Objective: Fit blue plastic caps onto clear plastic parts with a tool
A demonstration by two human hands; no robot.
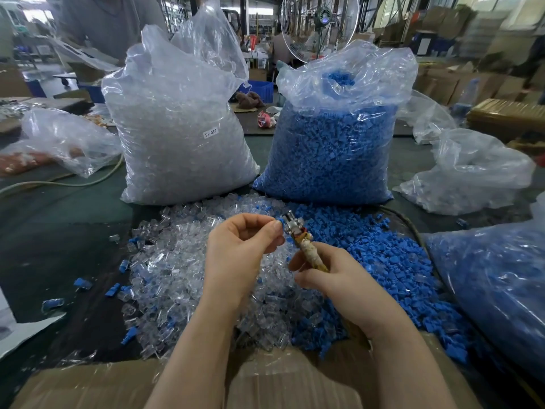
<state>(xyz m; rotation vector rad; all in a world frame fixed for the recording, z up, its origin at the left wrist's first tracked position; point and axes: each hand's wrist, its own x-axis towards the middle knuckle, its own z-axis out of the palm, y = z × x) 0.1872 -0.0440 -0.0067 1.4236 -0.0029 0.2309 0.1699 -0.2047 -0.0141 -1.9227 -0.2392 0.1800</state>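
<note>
Landmark = the tool (298,234), held up mid-frame over the table (59,225). Far left of it there's a crumpled bag (65,140) w/ orange stuff under it. Closer in, back-left of the tool, stands a big bag of clear parts (182,119), label reads SJ-017. Below-left of the tool a loose pile of clear parts (165,267) is spread on the table, a few blue bits mixed in. Left hand (241,246) is just left of the tool, fingers curled, thumb + forefinger pinching a blue cap (280,223) right against the tool's metal head. Can't tell if a clear part is in there too. Right hand (327,276) sits below-right, gripping the tool's wrapped handle. Behind-right of the tool is a bag of caps (333,152), w/ a loose cap pile (392,261) right of the tool. Cardboard box (88,385) at the near edge, below the tool.
</note>
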